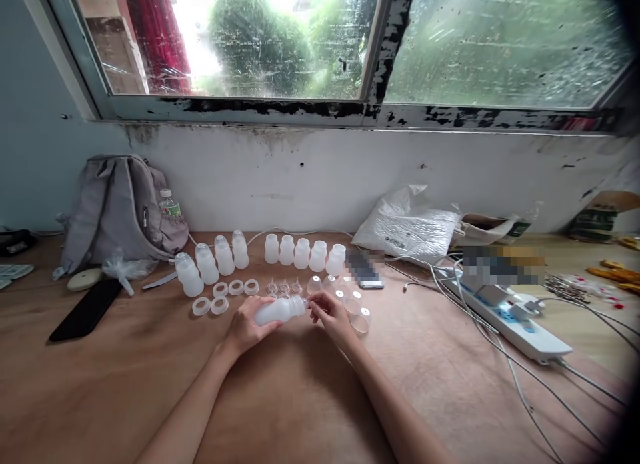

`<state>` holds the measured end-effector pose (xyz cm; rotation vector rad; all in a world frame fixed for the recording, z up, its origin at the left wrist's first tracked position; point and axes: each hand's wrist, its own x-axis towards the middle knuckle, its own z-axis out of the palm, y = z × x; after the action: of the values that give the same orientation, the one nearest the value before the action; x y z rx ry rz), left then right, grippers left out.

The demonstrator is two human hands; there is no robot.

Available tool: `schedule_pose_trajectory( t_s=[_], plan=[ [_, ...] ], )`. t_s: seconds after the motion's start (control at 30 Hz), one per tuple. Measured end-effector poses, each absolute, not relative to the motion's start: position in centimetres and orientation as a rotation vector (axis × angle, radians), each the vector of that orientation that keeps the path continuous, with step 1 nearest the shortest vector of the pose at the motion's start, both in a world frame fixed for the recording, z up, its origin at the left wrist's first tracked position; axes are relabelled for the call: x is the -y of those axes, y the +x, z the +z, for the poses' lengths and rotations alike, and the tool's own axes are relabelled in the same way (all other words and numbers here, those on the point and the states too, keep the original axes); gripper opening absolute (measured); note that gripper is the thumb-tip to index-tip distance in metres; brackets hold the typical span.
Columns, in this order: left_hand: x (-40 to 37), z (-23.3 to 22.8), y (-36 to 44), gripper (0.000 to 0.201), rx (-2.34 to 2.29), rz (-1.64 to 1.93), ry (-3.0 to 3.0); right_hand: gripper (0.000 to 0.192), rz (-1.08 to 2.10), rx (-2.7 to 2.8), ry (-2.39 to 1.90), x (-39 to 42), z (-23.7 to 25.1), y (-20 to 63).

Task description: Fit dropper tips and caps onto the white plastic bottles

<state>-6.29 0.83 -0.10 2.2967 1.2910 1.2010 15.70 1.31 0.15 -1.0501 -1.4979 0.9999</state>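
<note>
My left hand (246, 327) grips a white plastic bottle (278, 311) lying sideways above the wooden table (280, 397). At the bottle's mouth, my right hand (333, 315) pinches something small that I cannot make out. Behind the hands stand two rows of several white bottles, one to the left (213, 263) and one to the right (304, 253). White rings (220, 297), small clear nipples (283, 287) and clear caps (353, 304) lie between the rows and my hands.
A grey backpack (120, 207) leans on the wall at the left, with a black phone (86, 309) in front of it. At the right lie a white plastic bag (407, 227), a power strip (520, 324) and trailing white cables (525, 384).
</note>
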Motion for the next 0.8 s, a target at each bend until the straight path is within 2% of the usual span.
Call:
schedule_pose_trajectory(
  t_s=[0.3,0.53,0.67,0.8],
  plan=[
    [-0.7,0.1,-6.4,0.038,-1.266,1.201,2.303,0.026,0.941,1.563,-1.121,-1.0,0.2,15.4],
    [-0.3,0.5,-6.0,0.038,-1.174,1.173,2.27,0.045,0.795,1.641,-1.229,-0.9,0.6,15.3],
    [-0.2,0.8,-5.8,0.036,-1.218,1.149,2.145,0.025,1.03,1.531,-1.136,-0.5,1.3,15.3],
    [-0.1,1.1,-5.5,0.033,-1.255,1.072,1.985,0.048,1.409,1.448,-0.915,-0.2,2.0,15.0]
  ],
)
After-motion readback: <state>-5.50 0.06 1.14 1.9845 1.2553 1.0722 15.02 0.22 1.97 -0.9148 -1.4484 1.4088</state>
